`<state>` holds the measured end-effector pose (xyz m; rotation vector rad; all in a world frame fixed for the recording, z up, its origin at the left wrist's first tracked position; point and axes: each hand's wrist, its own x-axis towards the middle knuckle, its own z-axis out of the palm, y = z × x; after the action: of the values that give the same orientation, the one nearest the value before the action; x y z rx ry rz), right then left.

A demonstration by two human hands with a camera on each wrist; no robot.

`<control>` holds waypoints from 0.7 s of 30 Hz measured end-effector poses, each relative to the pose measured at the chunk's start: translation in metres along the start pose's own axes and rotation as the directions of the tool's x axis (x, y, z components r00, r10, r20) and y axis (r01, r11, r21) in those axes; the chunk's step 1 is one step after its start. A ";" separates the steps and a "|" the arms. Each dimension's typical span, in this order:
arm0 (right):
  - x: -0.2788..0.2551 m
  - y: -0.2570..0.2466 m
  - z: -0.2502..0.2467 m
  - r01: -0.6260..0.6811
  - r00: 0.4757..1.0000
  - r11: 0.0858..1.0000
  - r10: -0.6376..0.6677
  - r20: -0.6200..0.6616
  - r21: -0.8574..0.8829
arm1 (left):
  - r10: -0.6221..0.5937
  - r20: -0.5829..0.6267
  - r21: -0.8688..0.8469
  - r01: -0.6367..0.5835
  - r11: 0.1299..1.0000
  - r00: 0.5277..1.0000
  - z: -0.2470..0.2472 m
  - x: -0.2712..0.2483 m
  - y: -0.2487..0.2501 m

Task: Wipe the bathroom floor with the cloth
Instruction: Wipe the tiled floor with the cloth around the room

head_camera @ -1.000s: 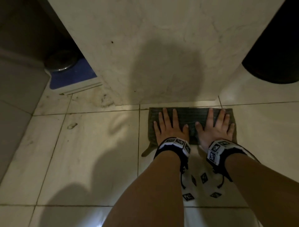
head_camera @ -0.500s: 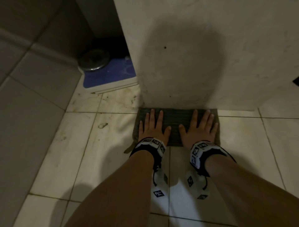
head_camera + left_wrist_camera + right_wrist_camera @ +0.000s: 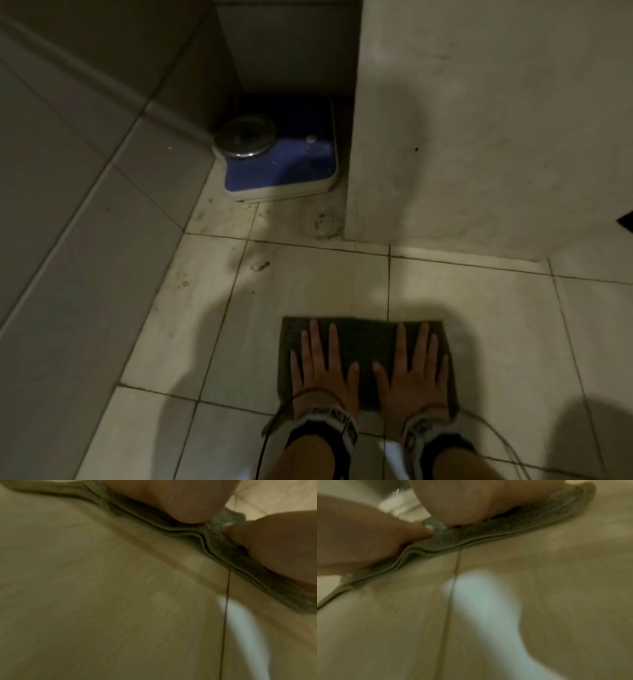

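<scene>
A folded dark grey-green cloth [image 3: 365, 342] lies flat on the pale tiled floor [image 3: 308, 298]. Both hands press on it side by side with fingers straight and spread: my left hand [image 3: 322, 363] on its left half, my right hand [image 3: 416, 366] on its right half. The left wrist view shows the cloth's layered near edge [image 3: 171, 527] under the palm and thumb. In the right wrist view the cloth edge [image 3: 488, 536] runs likewise under the right palm. Both wrist views are blurred.
A blue and white bathroom scale [image 3: 284, 161] with a round dial sits in the far corner. A pale wall block [image 3: 479, 137] rises behind the cloth, and grey tiled wall [image 3: 68, 171] runs along the left. Dirt marks [image 3: 260, 265] spot the floor near the scale.
Both hands have dragged the cloth back toward me, away from the base of the wall block it touched. The view has shifted, showing more floor and the scale.
</scene>
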<state>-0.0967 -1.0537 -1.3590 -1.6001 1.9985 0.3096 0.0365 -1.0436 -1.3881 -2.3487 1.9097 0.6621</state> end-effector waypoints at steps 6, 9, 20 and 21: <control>-0.016 0.003 0.028 0.049 0.999 0.998 -0.050 -0.014 -0.046 | -0.030 0.008 -0.075 0.030 0.997 1.000 0.009 -0.043 -0.012; -0.016 0.007 0.027 0.106 0.991 0.994 -0.109 -0.082 -0.036 | -0.076 0.010 -0.063 0.077 0.995 0.997 0.014 -0.039 -0.012; 0.050 -0.009 -0.017 0.267 0.956 0.936 -0.286 -0.057 -0.230 | -0.239 0.109 -0.033 0.244 0.969 0.965 -0.017 0.012 0.005; 0.050 -0.009 -0.017 0.282 0.953 0.926 -0.301 -0.040 -0.250 | -0.246 0.102 -0.022 0.249 0.968 0.964 -0.017 0.009 0.005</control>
<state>-0.0995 -1.1056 -1.3715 -2.0635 1.7950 0.3917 0.0379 -1.0579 -1.3744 -2.4670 1.5418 0.7757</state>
